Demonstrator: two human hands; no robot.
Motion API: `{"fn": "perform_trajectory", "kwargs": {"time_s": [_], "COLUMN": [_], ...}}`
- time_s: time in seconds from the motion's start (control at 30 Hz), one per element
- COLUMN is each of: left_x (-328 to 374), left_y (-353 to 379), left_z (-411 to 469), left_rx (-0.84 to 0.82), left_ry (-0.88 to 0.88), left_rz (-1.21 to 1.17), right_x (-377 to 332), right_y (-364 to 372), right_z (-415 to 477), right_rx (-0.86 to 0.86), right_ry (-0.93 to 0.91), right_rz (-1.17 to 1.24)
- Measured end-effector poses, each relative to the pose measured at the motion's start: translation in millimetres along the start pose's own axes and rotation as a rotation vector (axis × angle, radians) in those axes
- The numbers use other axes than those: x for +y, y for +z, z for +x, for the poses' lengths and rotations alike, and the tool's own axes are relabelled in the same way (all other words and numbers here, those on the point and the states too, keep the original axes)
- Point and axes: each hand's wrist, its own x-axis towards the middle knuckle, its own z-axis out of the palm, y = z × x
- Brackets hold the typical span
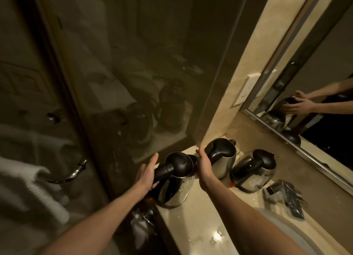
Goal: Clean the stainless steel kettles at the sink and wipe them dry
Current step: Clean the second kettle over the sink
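- While the left hand [148, 173] lies against the black handle of the nearest kettle [177, 189], its fingers stretch out straight, curled round nothing
- The right hand [204, 166] stands edge-on at the other side of that kettle's lid, fingers straight and held together; whether they touch the lid I cannot tell
- That kettle stands upright between the two hands, lid closed, on the marble counter [200, 222]
- Just beyond the right hand's fingers stands a second kettle [227, 165], its handle partly hidden by that hand
- Further to the right of the right hand stands a third kettle [254, 180], upright and apart from the second
- Right of the right forearm, a chrome faucet [284, 199] sits at the counter's back edge
- Left of the left hand rises a glass partition [133, 63], with a curved chrome handle [74, 173] and a white towel [28, 178] behind it
- Up and to the right of the right hand, a mirror [324, 44] reflects both hands, fingers spread, beside the kettle
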Motion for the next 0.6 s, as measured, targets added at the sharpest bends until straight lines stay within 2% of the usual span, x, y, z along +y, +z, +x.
{"fn": "perform_trajectory", "kwargs": {"time_s": [0.23,0.47,0.53,0.6], "left_x": [7,9,11,13], "left_y": [-7,-9,-9,-6], "left_z": [11,16,14,14], "left_rx": [-0.011,-0.001,0.046,0.174], "left_ry": [0.018,0.031,0.042,0.153], "left_rz": [0.063,0.201,0.285,0.39], "right_x": [-6,-7,-6,-7], "right_y": [11,10,8,2], "right_z": [16,13,9,4], "right_rx": [0.034,0.002,-0.014,0.01], "right_ry": [-0.045,-0.005,-0.007,-0.02], "right_rz": [0.031,-0.02,-0.03,-0.069]}}
